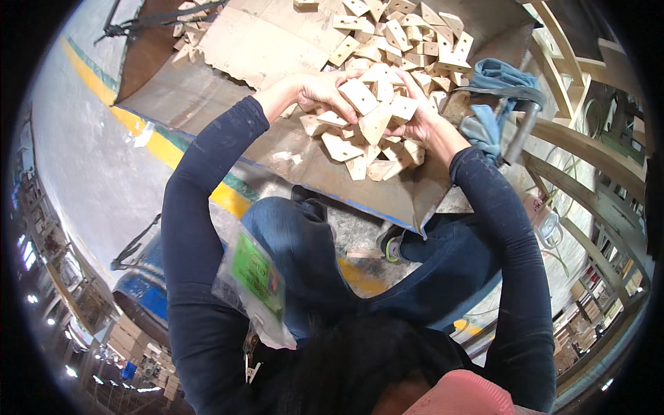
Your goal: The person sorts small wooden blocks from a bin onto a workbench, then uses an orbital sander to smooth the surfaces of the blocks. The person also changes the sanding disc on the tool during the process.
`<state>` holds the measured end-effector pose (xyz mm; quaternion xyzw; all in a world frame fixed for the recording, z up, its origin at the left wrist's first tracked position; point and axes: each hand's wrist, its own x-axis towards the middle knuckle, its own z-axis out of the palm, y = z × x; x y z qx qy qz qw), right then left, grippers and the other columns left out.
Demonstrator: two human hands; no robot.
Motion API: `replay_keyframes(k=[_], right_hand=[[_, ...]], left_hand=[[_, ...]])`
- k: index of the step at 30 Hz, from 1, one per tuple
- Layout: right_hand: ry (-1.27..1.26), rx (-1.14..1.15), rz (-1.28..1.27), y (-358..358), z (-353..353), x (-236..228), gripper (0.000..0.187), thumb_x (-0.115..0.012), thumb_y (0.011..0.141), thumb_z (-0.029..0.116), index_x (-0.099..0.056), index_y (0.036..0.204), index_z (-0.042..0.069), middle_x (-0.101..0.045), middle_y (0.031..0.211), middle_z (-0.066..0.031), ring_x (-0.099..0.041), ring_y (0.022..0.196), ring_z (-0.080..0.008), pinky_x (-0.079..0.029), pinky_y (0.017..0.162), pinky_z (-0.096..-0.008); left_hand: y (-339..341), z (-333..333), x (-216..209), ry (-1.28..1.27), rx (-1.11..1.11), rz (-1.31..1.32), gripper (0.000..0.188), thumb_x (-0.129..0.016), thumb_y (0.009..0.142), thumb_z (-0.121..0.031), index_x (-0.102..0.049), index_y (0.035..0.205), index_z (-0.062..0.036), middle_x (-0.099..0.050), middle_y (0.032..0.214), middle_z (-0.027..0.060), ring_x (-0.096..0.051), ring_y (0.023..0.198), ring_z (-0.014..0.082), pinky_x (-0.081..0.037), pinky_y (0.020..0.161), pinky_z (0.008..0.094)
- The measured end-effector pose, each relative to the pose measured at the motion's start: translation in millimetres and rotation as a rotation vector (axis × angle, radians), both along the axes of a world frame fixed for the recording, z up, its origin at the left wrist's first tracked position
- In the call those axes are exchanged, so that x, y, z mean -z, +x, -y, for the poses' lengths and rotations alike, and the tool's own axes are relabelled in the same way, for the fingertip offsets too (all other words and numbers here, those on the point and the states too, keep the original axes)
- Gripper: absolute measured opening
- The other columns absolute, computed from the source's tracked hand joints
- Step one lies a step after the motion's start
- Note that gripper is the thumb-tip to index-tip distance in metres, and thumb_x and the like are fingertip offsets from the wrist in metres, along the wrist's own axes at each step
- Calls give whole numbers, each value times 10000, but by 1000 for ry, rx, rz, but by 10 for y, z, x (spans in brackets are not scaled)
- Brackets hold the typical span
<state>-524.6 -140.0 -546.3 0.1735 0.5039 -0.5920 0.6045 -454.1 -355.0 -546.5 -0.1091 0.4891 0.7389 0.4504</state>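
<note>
My left hand [324, 91] and my right hand [420, 119] reach far forward, cupped around a cluster of pale wooden corner blocks [377, 119]. The blocks are angular, some wedge-shaped, with small drilled holes. My left fingers curl over the cluster's left side, beside a squarish block [358, 97]. On the other side my right fingers close round the blocks, partly hidden by them. Right below the hands, more loose blocks [342, 146] lie in a brown metal bin [277, 149] with a blue front edge. A bigger heap of blocks [408, 43] lies just beyond.
A flat cardboard sheet [259, 38] lies in the bin at the far left of the heap. Blue cloth [487, 128] hangs over a metal bar at the right, near curved wooden frames [588, 149]. A green badge [256, 273] dangles by my left arm, above my jeans.
</note>
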Motion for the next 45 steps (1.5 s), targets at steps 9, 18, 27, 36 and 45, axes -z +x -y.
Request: replay_keyframes(k=[9,18,27,36,45], right_hand=[[-179,101,100,-82,-90,-2053,797,-502,778,719,-482,1285,104,-614,1124,-142,-645,956,-270,-577,660,-489],[-266,378,0,15,-831,-5168,582,-528,796,616,-576,1162,165,-627,1063,-79,-616,908,-251,-522,602,-447],[-370,862,-45,96,-2772,-6761,704,-475,772,735,-611,1145,153,-640,1063,-93,-607,929,-258,-491,759,-459],[-274,1459,-253,670,-5633,-7230,659,-602,747,663,-579,1187,172,-595,1151,-105,-581,1005,-298,-468,842,-544],[-156,1908,-282,1955,-7478,-7107,719,-629,726,650,-574,1220,130,-589,1197,-112,-573,1066,-297,-428,927,-533]], left_hand=[[-284,129,-1898,-258,228,-143,1222,-865,591,-118,-41,1492,-66,-641,989,32,-583,791,81,-441,574,196],[-834,-719,-5390,-357,453,-257,1029,-817,595,44,-241,1434,-102,-601,1031,43,-605,873,128,-527,696,269],[-1809,-3122,-7254,-97,971,-398,1073,-814,576,18,-230,1465,-129,-530,1232,24,-503,1121,137,-460,926,326],[-2110,-6740,-7382,106,1481,-758,1015,-833,610,-54,-245,1438,-57,-564,1214,93,-532,1104,182,-468,906,316],[-1021,-9534,-7277,114,1878,-709,1002,-807,625,-47,-237,1445,-128,-577,1129,109,-607,948,194,-553,637,328]])
